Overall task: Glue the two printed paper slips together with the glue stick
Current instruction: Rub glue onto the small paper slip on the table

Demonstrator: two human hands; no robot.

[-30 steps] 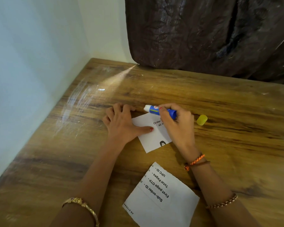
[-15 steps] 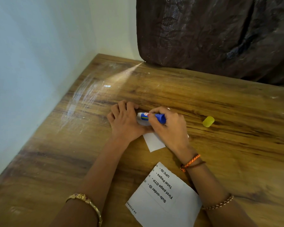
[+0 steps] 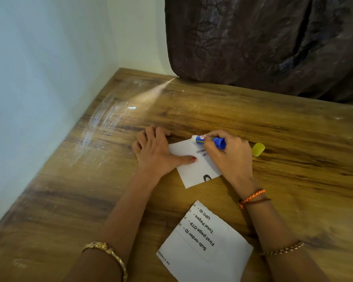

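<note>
Two paper slips lie on the table (image 3: 293,139): the larger slip (image 3: 204,249) loose at 6 o'clock, the smaller slip (image 3: 196,165) pinned flat by the left hand (image 3: 155,153). Right hand (image 3: 230,157) grasps the glue stick (image 3: 209,140), tip toward 9 o'clock at the slip's far edge; the yellow cap (image 3: 258,149) lies at 3 o'clock.

The table (image 3: 253,123) is wood with a strong grain, and its top is glossy; it shines pale near the wall and shows fine scratches there. The two slips are matt white paper: the small slip (image 3: 194,171) lies smooth, the large slip (image 3: 204,251) has a rough torn edge. The glue stick (image 3: 210,140) looks like smooth plastic, blue with a white end. The yellow cap (image 3: 258,149) is plastic too, a little translucent. Behind the table hangs a dark brown cloth (image 3: 263,41), slightly shiny, with a leaf pattern.
</note>
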